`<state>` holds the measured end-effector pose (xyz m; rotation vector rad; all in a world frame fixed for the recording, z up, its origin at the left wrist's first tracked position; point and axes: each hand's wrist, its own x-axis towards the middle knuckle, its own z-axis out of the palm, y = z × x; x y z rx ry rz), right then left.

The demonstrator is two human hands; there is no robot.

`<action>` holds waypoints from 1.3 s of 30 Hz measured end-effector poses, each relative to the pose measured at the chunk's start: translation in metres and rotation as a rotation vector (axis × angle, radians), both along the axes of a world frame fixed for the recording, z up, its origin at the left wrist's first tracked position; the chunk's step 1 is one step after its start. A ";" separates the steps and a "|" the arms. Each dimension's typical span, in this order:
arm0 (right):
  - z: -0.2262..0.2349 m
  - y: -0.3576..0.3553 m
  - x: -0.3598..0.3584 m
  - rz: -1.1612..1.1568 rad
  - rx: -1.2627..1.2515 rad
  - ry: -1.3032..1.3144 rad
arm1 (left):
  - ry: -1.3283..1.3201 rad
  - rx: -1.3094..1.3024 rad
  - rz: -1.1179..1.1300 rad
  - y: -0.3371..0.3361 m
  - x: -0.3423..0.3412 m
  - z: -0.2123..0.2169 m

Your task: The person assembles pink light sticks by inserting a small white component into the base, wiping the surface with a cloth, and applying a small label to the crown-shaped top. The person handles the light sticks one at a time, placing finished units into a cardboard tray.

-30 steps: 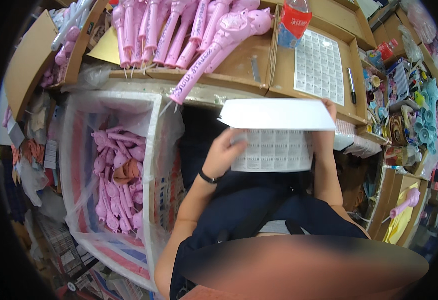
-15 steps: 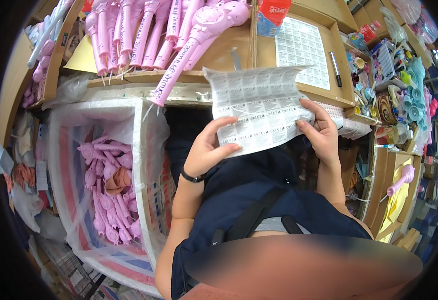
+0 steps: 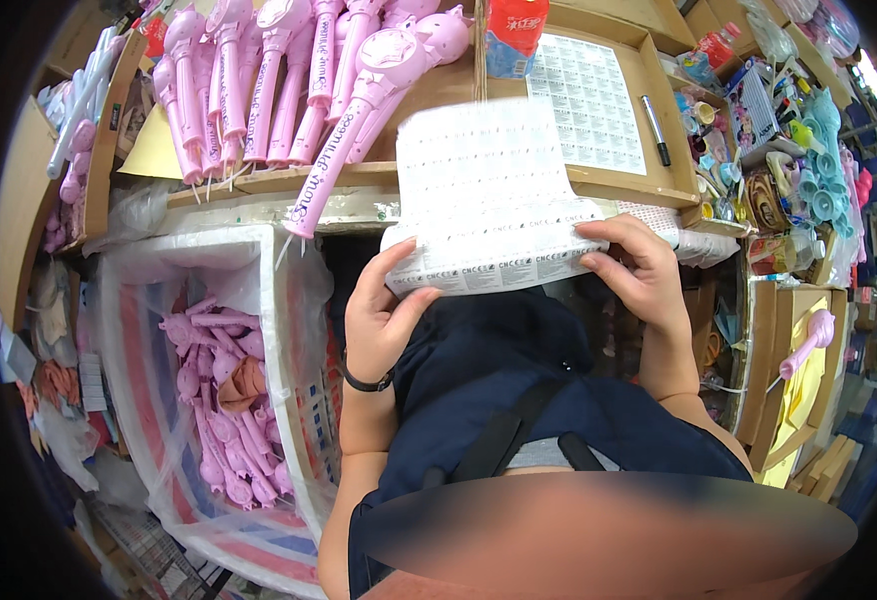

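Both hands hold a white sheet of printed labels (image 3: 484, 190) by its near left and right edges. My left hand (image 3: 384, 320), with a black band on the wrist, pinches the left edge between thumb and fingers. At the right edge, my right hand (image 3: 644, 268) grips the paper the same way. The sheet bends across its width, its far part rising over the bench edge. Beyond it to the left, a pink toy wand (image 3: 359, 115) lies across a cardboard tray's front rim, beside several similar wands (image 3: 269, 85).
On my left stands a plastic-lined crate (image 3: 277, 330) full of pink wand parts (image 3: 229, 420). Another label sheet (image 3: 589, 105) and a marker (image 3: 657, 130) lie in a cardboard tray. A red and blue packet (image 3: 514, 38) stands there. Rightward, a single wand (image 3: 809, 343) rests on yellow paper.
The sheet has shifted slightly left in view, and its far part now stands up flatter and taller. Both hands keep their grip on its edges.
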<state>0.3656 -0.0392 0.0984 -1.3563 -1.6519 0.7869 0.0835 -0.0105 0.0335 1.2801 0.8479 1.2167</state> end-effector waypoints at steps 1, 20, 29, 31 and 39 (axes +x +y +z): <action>0.002 0.000 0.000 0.006 0.034 -0.027 | 0.061 0.013 0.085 0.000 0.000 0.001; -0.014 0.002 -0.010 -0.065 0.156 -0.147 | 0.958 0.626 0.322 0.010 0.003 0.018; -0.033 -0.005 -0.015 -0.081 0.085 -0.158 | 0.793 0.724 0.122 0.012 0.041 0.002; -0.035 -0.004 -0.013 -0.100 0.111 -0.191 | 0.806 0.749 0.094 0.013 0.041 0.001; -0.031 -0.013 0.010 -0.058 -0.035 -0.113 | 0.904 0.657 0.031 0.008 -0.007 0.007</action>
